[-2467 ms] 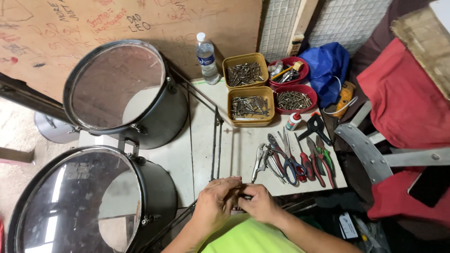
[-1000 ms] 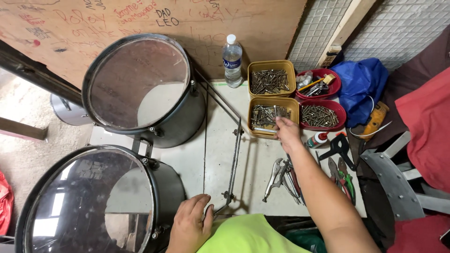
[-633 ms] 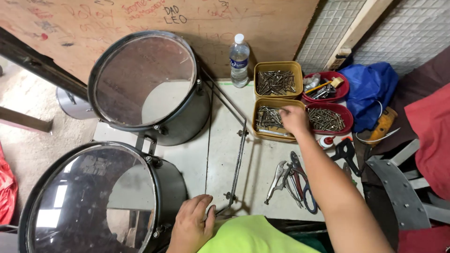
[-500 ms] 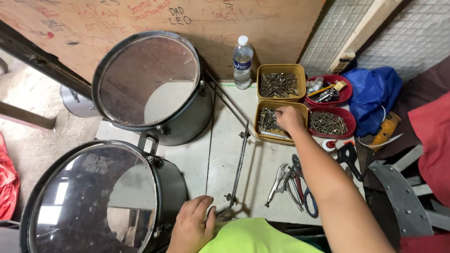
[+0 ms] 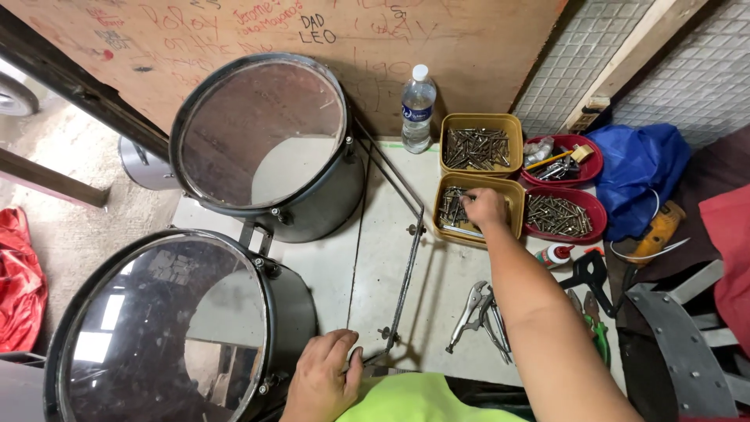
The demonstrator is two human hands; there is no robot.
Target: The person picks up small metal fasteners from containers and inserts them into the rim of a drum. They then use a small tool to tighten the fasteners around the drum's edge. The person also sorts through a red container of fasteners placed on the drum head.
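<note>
Right hand (image 5: pixel 484 209): reaches far across the table (image 5: pixel 328 273) into the near yellow tub (image 5: pixel 512 211), fingers curled down among the screws (image 5: pixel 451 211). Whether the fingers have closed on any screw cannot be told; the palm hides them.

Left hand (image 5: pixel 322 383): near edge of the scene, resting flat and loosely spread on the table beside the near drum (image 5: pixel 168 328), fingertips just beside the near end of a thin metal rod (image 5: pixel 406 273). It grips nothing. The two hands are well apart.

Near yellow tub: right of centre, holding loose screws, touching a far yellow tub (image 5: pixel 480 144) of the same kind behind it.

Red bowls: one (image 5: pixel 566 215) just right of the near tub, filled with screws; another (image 5: pixel 562 160) behind it, holding mixed small tools.

Water bottle (image 5: pixel 417 109): upright, clear, white cap, left of the far tub, against the board wall.

Far drum (image 5: pixel 269 144): dark shell, clear head, left of the tubs; the near drum sits below it.

Pliers (image 5: pixel 480 316): a cluster lying on the table, just left of the right forearm.

Blue bag (image 5: pixel 637 168): far right, beside the red bowls.

Yellow drill (image 5: pixel 656 230): right of the bowls, near the bag.
</note>
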